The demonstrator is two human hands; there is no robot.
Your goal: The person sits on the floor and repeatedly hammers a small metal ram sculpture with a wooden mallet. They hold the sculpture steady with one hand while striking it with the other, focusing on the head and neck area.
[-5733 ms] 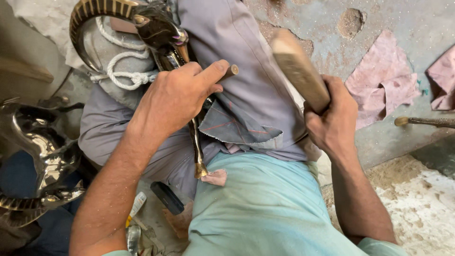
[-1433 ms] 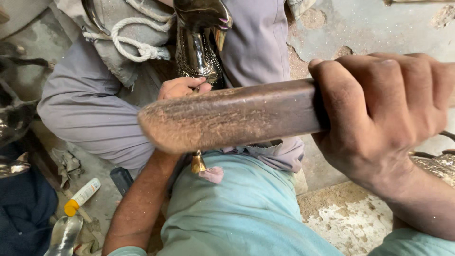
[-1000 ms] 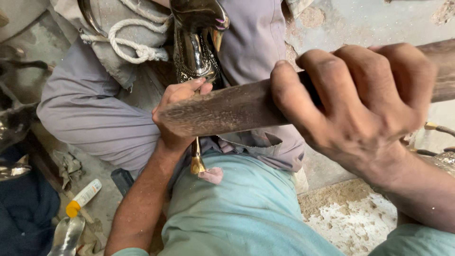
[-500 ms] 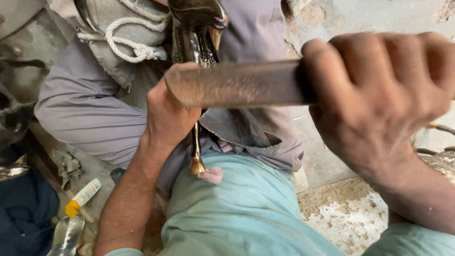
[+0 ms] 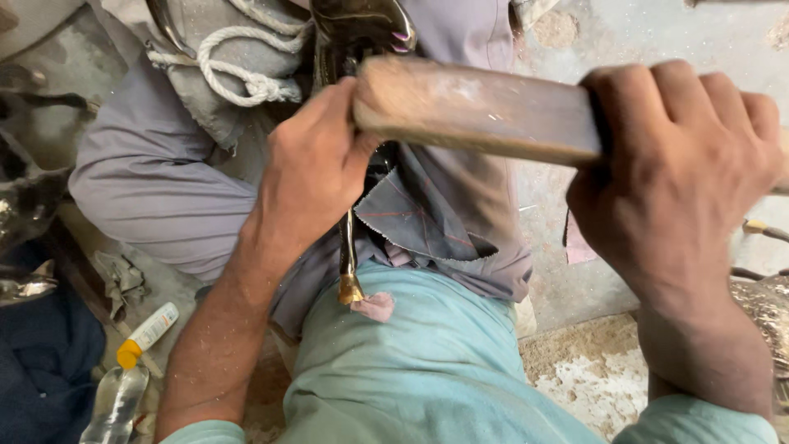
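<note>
- Right hand [image 5: 674, 181] fisted round wooden mallet [image 5: 477, 111], raised across the lap; stiff, probably heavy, gripped at the handle end.
- Left hand [image 5: 316, 168] closed on thin metal punch [image 5: 348, 263]; rigid, held mid-shaft.
- Shiny metal piece [image 5: 362, 25] beyond, beside rope [image 5: 238, 70].

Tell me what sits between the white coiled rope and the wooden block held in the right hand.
In the head view, the left hand and the shiny dark metal piece it steadies lie between the rope and the wooden block gripped by the right hand.

Pale teal sleeves [image 5: 699, 415] and shirt, grey trousers [image 5: 156, 197], bare hands [image 5: 316, 164].
</note>
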